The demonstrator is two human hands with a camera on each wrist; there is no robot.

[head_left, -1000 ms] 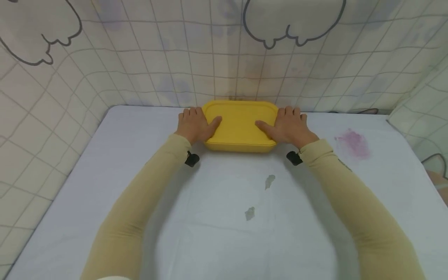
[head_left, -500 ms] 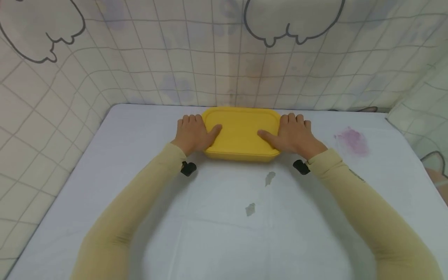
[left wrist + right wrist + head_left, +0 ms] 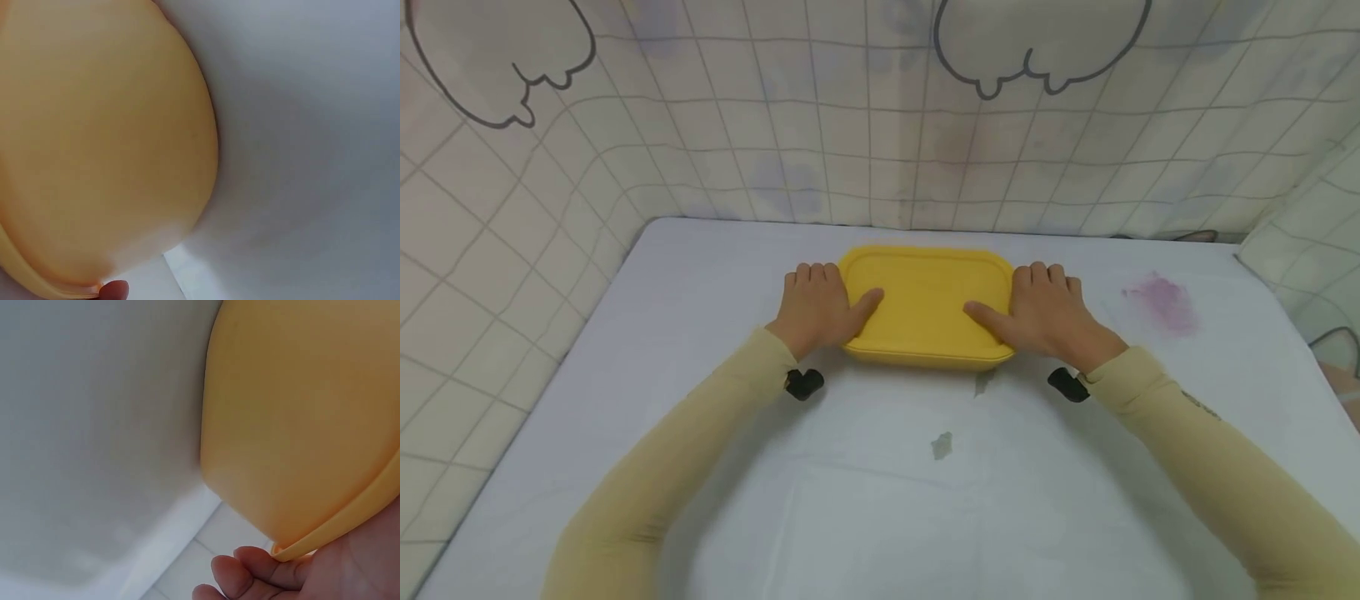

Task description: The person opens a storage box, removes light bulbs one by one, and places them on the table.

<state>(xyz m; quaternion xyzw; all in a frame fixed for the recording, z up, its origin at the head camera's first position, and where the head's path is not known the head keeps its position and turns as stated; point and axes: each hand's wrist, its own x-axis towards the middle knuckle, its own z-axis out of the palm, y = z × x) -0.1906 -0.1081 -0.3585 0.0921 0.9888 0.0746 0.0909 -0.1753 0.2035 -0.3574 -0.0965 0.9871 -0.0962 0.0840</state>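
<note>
A yellow rectangular box with rounded corners, topped by what looks like a flat yellow lid, stands on the white table. My left hand grips its left end, thumb lying over the top. At the opposite end my right hand holds it the same way, thumb pointing inward. The left wrist view shows the box's smooth side wall close up, with one fingertip at the rim. Fingers reach beneath the rim in the right wrist view, beside the wall. The inside of the box is hidden.
Grid-patterned cloth hangs behind the white table and along its sides. Grey patches and a pink stain mark the tabletop. Part of another person shows at the right edge.
Both hands have drawn the yellow box toward me and slightly right, away from the table's back edge. Their hold on its two ends looks the same.
</note>
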